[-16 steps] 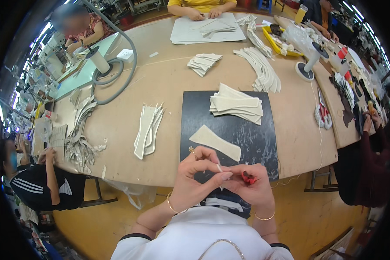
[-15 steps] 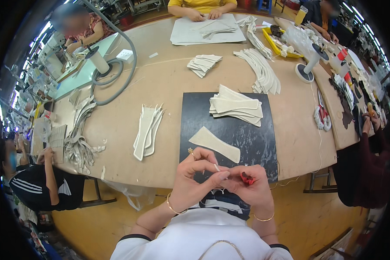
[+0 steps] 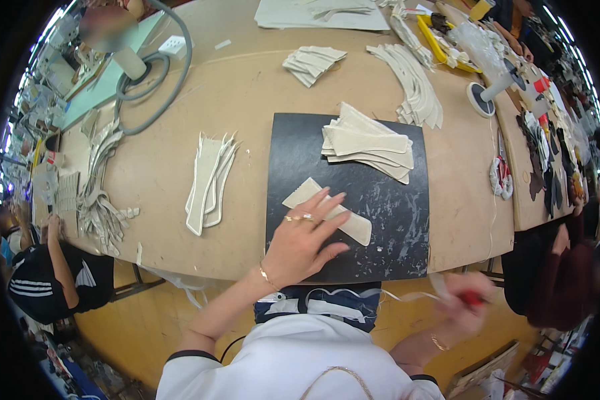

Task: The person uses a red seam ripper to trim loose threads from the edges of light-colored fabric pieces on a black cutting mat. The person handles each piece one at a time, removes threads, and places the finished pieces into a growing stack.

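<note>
My left hand [image 3: 307,239] lies with its fingers spread over a cream, waisted fabric piece [image 3: 357,229] on the black mat [image 3: 393,230]. Its fingertips touch or hover just over the piece and cover its middle. Off the mat's near right corner, my right hand [image 3: 461,310] is blurred by motion and closed around a small red object [image 3: 472,299], whose kind I cannot make out. From near that hand a thin white strip [image 3: 407,297] trails leftward across my lap. A stack of similar cream pieces [image 3: 370,147] rests on the mat's far part.
Left of the mat lies a bundle of white-edged pieces [image 3: 209,187]. Farther back are more cream stacks [image 3: 313,63] and a fanned row [image 3: 413,87]. Red-handled scissors [image 3: 501,177] and a thread spool [image 3: 490,97] are at the right. A grey hose [image 3: 183,73] curves at the left.
My hands have parted: the left came down onto the cream piece, and the right swung out to the right with the red object. The white strip now trails in view. The whole view shifted.
</note>
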A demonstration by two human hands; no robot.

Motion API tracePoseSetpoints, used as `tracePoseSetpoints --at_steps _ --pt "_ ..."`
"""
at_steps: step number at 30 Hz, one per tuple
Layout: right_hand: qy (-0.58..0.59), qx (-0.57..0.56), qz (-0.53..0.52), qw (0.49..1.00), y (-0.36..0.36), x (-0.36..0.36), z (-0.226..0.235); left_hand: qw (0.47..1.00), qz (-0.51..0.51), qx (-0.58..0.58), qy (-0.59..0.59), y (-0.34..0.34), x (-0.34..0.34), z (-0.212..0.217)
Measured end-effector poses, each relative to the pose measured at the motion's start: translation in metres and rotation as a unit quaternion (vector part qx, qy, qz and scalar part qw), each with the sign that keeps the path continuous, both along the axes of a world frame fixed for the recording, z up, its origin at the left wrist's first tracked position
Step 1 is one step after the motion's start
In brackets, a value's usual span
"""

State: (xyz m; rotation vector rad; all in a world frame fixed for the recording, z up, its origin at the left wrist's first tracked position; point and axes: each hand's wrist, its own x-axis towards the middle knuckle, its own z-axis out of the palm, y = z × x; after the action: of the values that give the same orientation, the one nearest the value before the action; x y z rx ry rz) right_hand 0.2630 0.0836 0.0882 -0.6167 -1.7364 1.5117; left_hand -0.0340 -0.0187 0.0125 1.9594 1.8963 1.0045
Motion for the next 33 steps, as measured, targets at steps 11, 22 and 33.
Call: tracePoseSetpoints --at_steps 11,22,33 --pt "0.027 0.002 -0.077 0.997 0.038 0.035 0.043 0.982 0.074 -0.172 0.028 -0.023 0.064 -0.015" --pt "-0.156 -0.34 0.318 0.871 0.036 -0.15 -0.032 0.687 0.069 -0.102 -0.716 -0.033 0.012 0.015" --pt "-0.225 -0.309 0.264 0.885 0.03 -0.166 -0.042 0.727 0.174 -0.047 -0.663 -0.033 -0.007 0.002"
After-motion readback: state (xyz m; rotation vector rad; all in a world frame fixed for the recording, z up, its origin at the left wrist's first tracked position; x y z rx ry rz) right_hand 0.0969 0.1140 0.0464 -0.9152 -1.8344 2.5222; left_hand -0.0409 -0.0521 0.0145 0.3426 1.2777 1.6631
